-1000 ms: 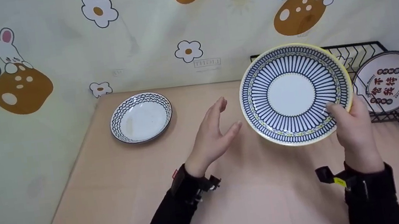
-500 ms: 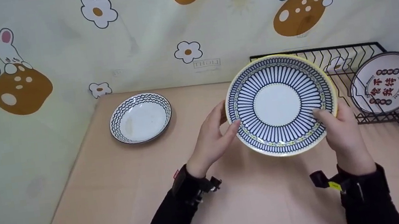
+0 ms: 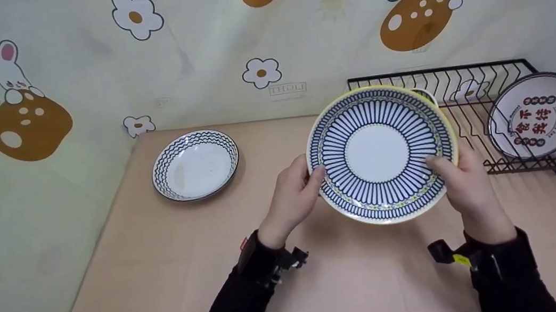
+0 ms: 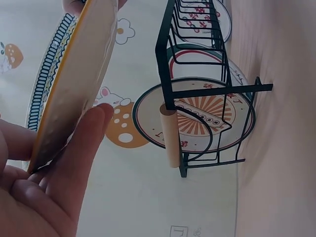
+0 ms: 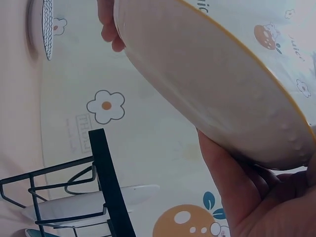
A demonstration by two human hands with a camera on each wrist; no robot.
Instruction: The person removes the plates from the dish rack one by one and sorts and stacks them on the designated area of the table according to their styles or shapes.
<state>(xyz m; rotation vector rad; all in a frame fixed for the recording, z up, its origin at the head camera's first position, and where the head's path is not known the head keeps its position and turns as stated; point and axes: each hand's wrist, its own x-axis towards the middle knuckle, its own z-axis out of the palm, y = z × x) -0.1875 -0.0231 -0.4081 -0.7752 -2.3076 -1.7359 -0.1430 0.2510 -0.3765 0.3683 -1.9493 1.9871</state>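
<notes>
Both hands hold up a round plate (image 3: 377, 153) with a blue petal pattern, a plain white centre and a yellow rim. Its decorated face is turned toward the head camera. At the plate's left edge, the left hand (image 3: 289, 197) has its thumb on the front and its fingers behind. The right hand (image 3: 468, 190) pinches the opposite edge, thumb on the patterned border. Each wrist view shows the plate's pale, glossy underside (image 4: 81, 74), with fingers spread against it. The plate is in the air, over the table and in front of the rack.
A black wire dish rack (image 3: 438, 70) stands at the back right. In it lean a plate with red characters (image 3: 541, 113) and a plate with an orange sunburst (image 4: 148, 116). A white dish with a wavy black border (image 3: 199, 169) lies on the table at left.
The right hand has brought the plate leftward and slightly down, away from the rack. The left hand, earlier apart with fingers extended, now grips the plate's left edge.
</notes>
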